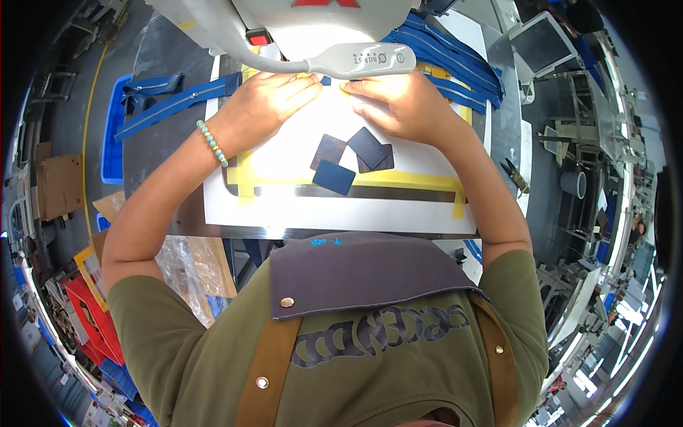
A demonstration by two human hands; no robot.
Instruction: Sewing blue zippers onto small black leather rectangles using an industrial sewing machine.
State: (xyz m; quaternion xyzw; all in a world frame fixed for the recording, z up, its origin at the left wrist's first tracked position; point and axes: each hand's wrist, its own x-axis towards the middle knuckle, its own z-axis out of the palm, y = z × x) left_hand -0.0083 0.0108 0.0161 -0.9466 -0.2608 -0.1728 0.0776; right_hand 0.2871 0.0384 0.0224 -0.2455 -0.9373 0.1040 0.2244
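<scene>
Under the machine head, my left hand [274, 103] has its fingers bent and together at a yellow strip, the fingertips near a small blue piece [326, 81]; what they grip is partly hidden. My right hand [395, 103] rests opposite, forefinger touching the strip beside that piece, thumb apart on the white board [277, 171]. Between and below my hands lie several small dark rectangular patches [333, 176], some overlapping. Blue zipper lengths [171, 107] lie left of my left hand, and a larger bundle of them [441, 46] lies behind my right hand.
A pale handle-shaped fixture [363, 60] hangs low over my fingers from the machine [327, 25]. A blue bin [114, 135] stands off the table's left edge. Snips [514, 176] lie at the right edge, a tablet [542, 44] stands back right, and cardboard [60, 188] is at left.
</scene>
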